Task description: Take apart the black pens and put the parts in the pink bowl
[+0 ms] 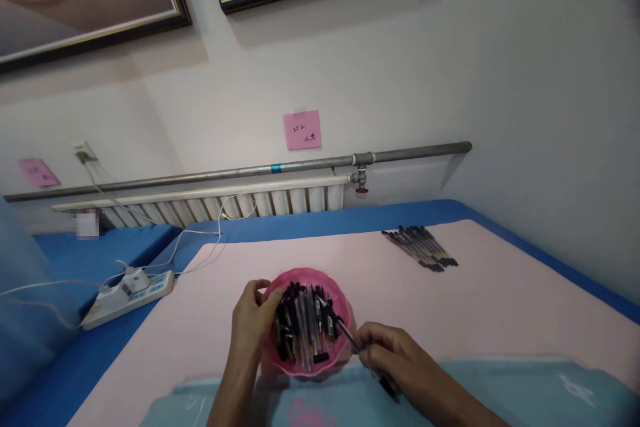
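A round pink bowl (305,275) with a wavy rim stands near the front edge of the table. Clear pen tubes, black caps and other dark pen parts (305,320) lie heaped inside it. My left hand (255,317) grips the bowl's left rim, thumb over the edge. Right of the bowl, my right hand (385,353) is closed round a black pen (349,335), which slants with its upper end over the bowl and its dark lower end below my fingers. Farther back on the right, several pens (420,247) lie side by side in a row.
A pink cloth (240,260) covers the blue table (390,213), with a light blue cloth (480,387) at my front. On the left lies a power strip (150,288) with plugs and white cables. A radiator (295,200) and metal pipe (225,177) run along the wall.
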{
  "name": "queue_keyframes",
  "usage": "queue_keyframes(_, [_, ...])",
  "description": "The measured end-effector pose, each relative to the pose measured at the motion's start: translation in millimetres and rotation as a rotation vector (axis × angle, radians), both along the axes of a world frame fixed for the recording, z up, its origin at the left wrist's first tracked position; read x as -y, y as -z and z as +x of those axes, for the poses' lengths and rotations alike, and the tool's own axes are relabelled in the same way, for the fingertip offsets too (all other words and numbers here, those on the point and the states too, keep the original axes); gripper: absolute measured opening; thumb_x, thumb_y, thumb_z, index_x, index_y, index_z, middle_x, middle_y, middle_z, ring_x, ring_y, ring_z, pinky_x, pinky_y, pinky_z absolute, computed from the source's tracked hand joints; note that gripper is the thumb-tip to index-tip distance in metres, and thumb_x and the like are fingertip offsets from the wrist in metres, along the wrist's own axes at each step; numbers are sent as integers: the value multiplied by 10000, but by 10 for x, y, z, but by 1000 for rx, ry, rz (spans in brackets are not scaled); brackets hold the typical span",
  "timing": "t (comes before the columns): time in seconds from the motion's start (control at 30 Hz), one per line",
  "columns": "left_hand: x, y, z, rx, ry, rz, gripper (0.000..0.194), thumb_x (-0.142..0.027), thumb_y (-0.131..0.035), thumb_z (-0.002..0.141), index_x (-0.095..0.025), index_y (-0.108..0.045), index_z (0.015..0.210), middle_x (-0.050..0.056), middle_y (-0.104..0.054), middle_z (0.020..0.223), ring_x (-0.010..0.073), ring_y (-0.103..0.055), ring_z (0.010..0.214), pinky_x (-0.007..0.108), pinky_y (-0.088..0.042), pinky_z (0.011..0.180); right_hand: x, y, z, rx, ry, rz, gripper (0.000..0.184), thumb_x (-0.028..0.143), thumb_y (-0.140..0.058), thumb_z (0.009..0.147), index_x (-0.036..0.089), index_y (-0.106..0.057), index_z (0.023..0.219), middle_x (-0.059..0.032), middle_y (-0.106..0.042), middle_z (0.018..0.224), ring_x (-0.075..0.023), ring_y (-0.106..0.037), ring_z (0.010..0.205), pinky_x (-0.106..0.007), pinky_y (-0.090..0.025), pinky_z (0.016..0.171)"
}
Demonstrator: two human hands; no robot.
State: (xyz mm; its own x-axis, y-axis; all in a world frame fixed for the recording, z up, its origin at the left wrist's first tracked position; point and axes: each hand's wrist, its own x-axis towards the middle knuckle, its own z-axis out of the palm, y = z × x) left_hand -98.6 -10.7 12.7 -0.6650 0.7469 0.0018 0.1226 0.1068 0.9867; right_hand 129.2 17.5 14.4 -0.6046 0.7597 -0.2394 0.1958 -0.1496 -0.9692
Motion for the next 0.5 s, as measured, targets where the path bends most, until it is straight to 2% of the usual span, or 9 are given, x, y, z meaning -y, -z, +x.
queue_keyframes(0.07, [15, -17, 141, 87, 121, -3, 317, -407, -683, 621, -171, -615, 820, -56, -485, 523, 73, -414, 443, 183, -289, 416, 20, 10, -14, -22, 8, -33, 36, 214, -470, 627, 192, -499, 628, 78, -352, 477, -67, -318, 427, -197, -249, 417])
queue_keyframes(0.17, [25, -35, 393, 461, 465, -61, 366, -460, -622, 683, -158, -616, 889, -89, -368, 490, 26, -232, 368, 167, -160, 358, 38, 43, -30, -46, -23, -74, 80, 226, -464, 617, 187, -518, 661, 72, -382, 481, -69, -333, 422, -197, -247, 408])
queue_keyframes(0.23, [21, -29, 522, 642, 592, -18, 368, -440, -636, 687, -148, -612, 909, -105, -305, 483, 14, -167, 371, 161, -117, 351, 36, 69, -31, -58, -66, -90, 81, 225, -460, 620, 181, -519, 655, 71, -393, 469, -65, -331, 406, -197, -240, 405])
queue_keyframes(0.37, [-13, 25, 617, 743, 569, 91, 315, -383, -688, 660, -125, -610, 824, -119, -239, 452, 6, -144, 371, 149, -97, 337, 26, 98, -18, -107, -137, -99, 75, 240, -491, 661, 172, -522, 659, 74, -407, 465, -57, -330, 396, -198, -250, 416])
queue_keyframes(0.5, [-44, 66, 612, 740, 507, 130, 293, -361, -707, 642, -120, -605, 773, -116, -264, 427, 3, -177, 351, 145, -127, 326, 33, 87, -11, -166, -107, -97, 154, 272, -625, 632, 174, -523, 694, 79, -430, 510, -57, -361, 440, -193, -265, 442])
